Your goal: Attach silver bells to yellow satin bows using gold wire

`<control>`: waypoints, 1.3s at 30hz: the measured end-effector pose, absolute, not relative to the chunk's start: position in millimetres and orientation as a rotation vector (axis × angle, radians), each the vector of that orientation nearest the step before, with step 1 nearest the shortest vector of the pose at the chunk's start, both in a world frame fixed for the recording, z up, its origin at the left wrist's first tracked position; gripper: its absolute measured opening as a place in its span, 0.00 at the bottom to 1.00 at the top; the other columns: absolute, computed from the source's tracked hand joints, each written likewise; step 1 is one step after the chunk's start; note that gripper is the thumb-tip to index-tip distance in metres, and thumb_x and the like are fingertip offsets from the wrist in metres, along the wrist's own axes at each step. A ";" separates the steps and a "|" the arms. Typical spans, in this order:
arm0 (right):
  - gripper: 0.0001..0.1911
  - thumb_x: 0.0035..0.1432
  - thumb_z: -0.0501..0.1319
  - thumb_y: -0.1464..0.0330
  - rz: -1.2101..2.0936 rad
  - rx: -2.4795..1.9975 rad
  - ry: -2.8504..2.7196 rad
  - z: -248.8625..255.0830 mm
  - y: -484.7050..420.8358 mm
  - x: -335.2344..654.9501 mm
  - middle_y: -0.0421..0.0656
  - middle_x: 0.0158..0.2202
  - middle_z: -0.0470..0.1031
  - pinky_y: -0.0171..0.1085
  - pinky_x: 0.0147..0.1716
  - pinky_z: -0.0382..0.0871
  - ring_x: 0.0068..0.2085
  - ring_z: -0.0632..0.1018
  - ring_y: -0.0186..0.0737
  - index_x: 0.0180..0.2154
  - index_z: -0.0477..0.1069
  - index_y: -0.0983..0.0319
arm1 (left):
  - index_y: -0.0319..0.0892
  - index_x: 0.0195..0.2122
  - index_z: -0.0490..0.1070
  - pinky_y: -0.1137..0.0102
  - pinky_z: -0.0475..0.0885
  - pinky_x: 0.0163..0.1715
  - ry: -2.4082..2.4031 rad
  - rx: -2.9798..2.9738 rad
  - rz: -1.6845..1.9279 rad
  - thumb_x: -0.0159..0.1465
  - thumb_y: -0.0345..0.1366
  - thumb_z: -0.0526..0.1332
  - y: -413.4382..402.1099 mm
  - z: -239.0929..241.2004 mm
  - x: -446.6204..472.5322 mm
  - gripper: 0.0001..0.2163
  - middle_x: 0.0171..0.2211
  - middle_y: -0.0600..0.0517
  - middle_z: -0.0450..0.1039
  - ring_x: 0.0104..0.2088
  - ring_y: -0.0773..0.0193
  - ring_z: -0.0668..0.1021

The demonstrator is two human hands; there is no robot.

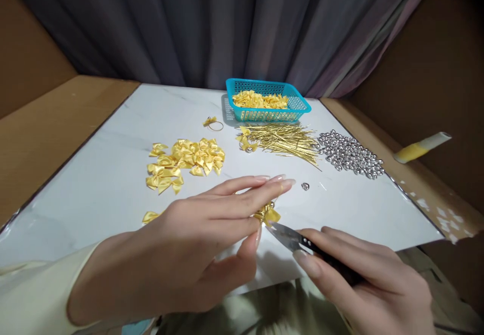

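Note:
Between the thumb and fingers of my left hand is a yellow satin bow with gold wire and a small silver bell at it. The fingers partly cover the bow. My right hand grips a pair of black-handled snips, with the pointed metal tip at the bow's lower edge. I cannot tell whether the tip touches the wire or the ribbon. Left of centre lies a pile of loose yellow bows. One more bow shows beside my left wrist.
A blue basket of yellow bows stands at the back. Before it lie gold wire ties and finished-looking bow pieces. Silver bells are heaped right. A looped bow and single bell lie apart. A yellow-white tube is at right.

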State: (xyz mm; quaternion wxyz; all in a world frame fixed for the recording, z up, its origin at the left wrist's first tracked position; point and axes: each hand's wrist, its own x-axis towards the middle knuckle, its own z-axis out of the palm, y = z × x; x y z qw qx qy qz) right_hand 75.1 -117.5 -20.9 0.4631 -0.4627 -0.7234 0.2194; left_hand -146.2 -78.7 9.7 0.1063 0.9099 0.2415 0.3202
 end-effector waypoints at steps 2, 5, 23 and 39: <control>0.04 0.57 0.66 0.65 0.530 -1.157 -1.776 -22.5 -117.6 73.6 0.36 0.15 0.70 0.31 0.12 0.65 0.14 0.69 0.34 0.34 0.81 0.54 | 0.37 0.35 0.75 0.71 0.63 0.64 0.710 2.673 0.955 0.62 0.23 0.58 -78.1 10.2 -145.6 0.07 0.55 0.42 0.76 0.57 0.61 0.75; 0.05 0.58 0.65 0.65 0.522 -1.178 -1.770 -24.9 -118.0 72.3 0.37 0.15 0.70 0.32 0.13 0.66 0.15 0.69 0.35 0.34 0.81 0.54 | 0.36 0.36 0.75 0.72 0.62 0.64 0.706 2.691 0.949 0.62 0.23 0.58 -76.3 10.1 -143.8 0.07 0.55 0.42 0.75 0.58 0.62 0.74; 0.08 0.59 0.64 0.65 0.568 -1.153 -1.788 -28.2 -110.8 69.5 0.37 0.16 0.69 0.30 0.14 0.65 0.16 0.69 0.33 0.28 0.80 0.56 | 0.37 0.35 0.74 0.72 0.60 0.65 0.717 2.690 0.947 0.62 0.23 0.58 -77.9 6.5 -144.4 0.07 0.56 0.42 0.75 0.58 0.62 0.75; 0.06 0.59 0.65 0.65 0.562 -1.159 -1.739 -32.5 -112.9 65.4 0.37 0.17 0.70 0.29 0.16 0.65 0.17 0.67 0.32 0.31 0.80 0.57 | 0.38 0.34 0.73 0.78 0.54 0.66 0.741 2.715 0.919 0.62 0.22 0.57 -77.4 4.8 -143.0 0.07 0.57 0.44 0.74 0.61 0.69 0.71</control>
